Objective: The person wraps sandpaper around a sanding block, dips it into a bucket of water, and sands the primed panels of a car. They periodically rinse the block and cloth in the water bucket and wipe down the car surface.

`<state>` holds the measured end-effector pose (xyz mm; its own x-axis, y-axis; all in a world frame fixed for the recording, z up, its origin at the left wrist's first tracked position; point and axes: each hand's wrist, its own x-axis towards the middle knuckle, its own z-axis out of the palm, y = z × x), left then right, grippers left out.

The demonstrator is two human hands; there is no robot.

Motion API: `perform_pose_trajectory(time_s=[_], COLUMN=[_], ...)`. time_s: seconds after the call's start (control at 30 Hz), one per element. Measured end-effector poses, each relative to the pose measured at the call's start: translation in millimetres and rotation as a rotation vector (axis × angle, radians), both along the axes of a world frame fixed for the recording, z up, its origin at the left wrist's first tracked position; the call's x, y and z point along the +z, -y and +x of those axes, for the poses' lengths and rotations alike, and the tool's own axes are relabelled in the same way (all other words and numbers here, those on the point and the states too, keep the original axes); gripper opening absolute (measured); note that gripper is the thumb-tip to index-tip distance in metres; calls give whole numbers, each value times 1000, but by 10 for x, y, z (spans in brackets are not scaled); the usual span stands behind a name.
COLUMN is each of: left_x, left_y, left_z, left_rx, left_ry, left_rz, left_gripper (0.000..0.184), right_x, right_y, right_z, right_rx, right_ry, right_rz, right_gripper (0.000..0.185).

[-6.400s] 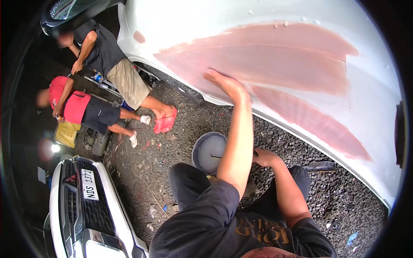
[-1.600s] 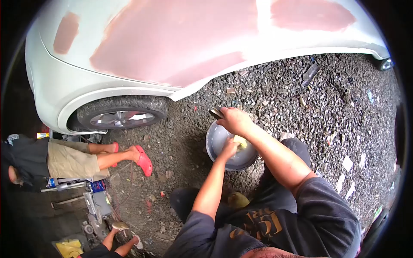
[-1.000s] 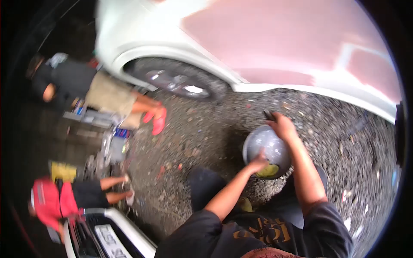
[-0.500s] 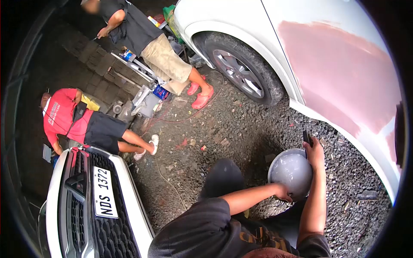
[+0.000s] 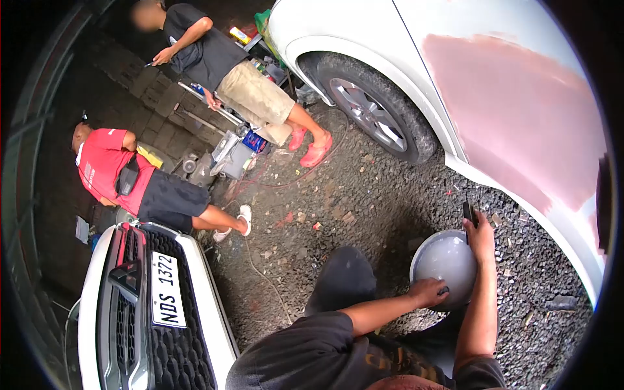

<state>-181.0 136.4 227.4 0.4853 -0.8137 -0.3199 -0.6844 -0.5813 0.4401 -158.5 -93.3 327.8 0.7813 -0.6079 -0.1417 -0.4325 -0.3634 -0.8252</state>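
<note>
My left hand (image 5: 428,294) is closed over the near side of a grey basin (image 5: 447,255), with a small dark object (image 5: 443,290) at its fingers. What that object is, I cannot make out. The basin holds cloudy grey liquid. At its far right rim, my right hand (image 5: 481,237) grips a dark, flat block (image 5: 468,213) that points upward. Beyond the basin stands a white car body (image 5: 351,19) with a large, dull pink patch (image 5: 507,110) on its side panel.
A wheel (image 5: 370,110) of the white car is ahead. At the lower left is another white vehicle's grille (image 5: 123,279). Two people stand at the left, one in a red shirt (image 5: 107,162), one in dark clothing (image 5: 214,52). Gravel (image 5: 390,201) and a thin hose (image 5: 263,276) lie between.
Earlier my left hand was in the basin with a yellow-green cloth, now out of sight; it has moved to the near rim and closed. The view has swung left from the car panel.
</note>
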Motion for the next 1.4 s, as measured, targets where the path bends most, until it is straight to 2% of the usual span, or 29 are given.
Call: perform_pose_trajectory(time_s=[0.13, 0.17, 0.23, 0.4, 0.57, 0.7, 0.8, 0.93, 1.03, 1.13, 1.2, 1.23, 1.33, 1.37, 1.4], left_x=[5, 13, -148, -162, -170, -10, 58, 27, 116, 45, 41, 49, 37, 5, -14], left_y=[48, 73, 20, -5, 16, 17, 10, 17, 49, 55, 87, 80, 43, 12, 20], left_z=[-1, 0, 9, -9, 44, 22, 0, -18, -16, -19, 41, 16, -17, -49, -52], left_rx=[22, 12, -1, 33, -41, 34, 81, 99, 98, 87, 82, 88, 123, 142, 155], left_ry=[17, 28, 41, 34, 56, 57, 70, 83, 48, 37, 60, 71, 81, 76, 78], left_rz=[-1, -31, -80, -129, -189, -235, -264, -334, -250, -191, -213, -235, -280, -285, -297], left_gripper=[40, 39, 37, 31, 23, 20, 20, 21, 27, 31, 33, 34, 35, 35, 34], right_x=[-163, -167, -69, -35, 211, 164, -559, -1210, -1862, -1860, -1637, -1556, -1949, -1850, -1871], right_y=[-13, -6, -68, -116, -235, -248, -191, -171, -200, -220, -203, -183, -40, 22, 20], right_z=[44, 43, 15, 27, 4, -12, 105, 127, 192, 130, 17, -22, -61, -66, -82], right_rx=[-19, -10, -10, 51, 196, 545, 1060, 950, 956, 809, 700, 670, 684, 655, 653], right_ry=[69, 48, 61, 111, -190, -417, -617, -703, -734, -803, -794, -809, -664, -718, -707], right_rz=[-56, 0, -40, -85, -74, -78, -283, -146, -171, -123, -122, -84, -137, -33, -60], right_gripper=[49, 50, 51, 49, 44, 44, 45, 56, 52, 43, 41, 44, 62, 70, 72])
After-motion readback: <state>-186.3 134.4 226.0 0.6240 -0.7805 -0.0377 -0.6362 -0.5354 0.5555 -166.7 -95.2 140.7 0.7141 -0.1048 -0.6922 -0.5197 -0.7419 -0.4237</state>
